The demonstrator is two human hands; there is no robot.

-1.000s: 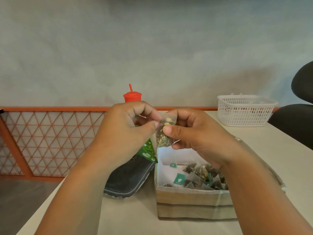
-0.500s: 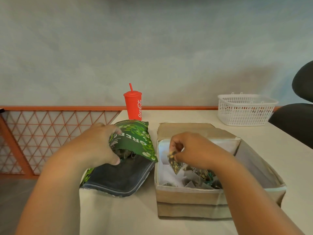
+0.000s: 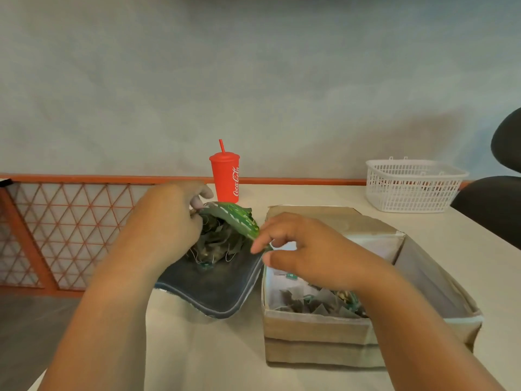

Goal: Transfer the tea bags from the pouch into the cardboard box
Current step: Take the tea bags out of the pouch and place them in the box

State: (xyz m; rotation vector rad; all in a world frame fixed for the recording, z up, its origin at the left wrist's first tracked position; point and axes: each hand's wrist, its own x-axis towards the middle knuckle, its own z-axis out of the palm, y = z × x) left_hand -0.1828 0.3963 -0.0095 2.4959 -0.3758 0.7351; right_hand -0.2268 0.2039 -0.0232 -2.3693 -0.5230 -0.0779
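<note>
Head view: gripping green leaf-print foil pouch (image 3: pixel 234 218) open with left hand (image 3: pixel 166 224) at left edge of table (image 3: pixel 180 348), exposing mesh tea bags (image 3: pixel 217 244); hovering empty, relaxed right hand (image 3: pixel 307 249) over brown cardboard box (image 3: pixel 315 331) alongside, probably for the next grab.

I'm gripping the pouch (image 3: pixel 235 217) lip with my left hand (image 3: pixel 166 221), fingers curled; my right hand (image 3: pixel 307 249) is hovering just right, thumb and forefinger parted.
</note>
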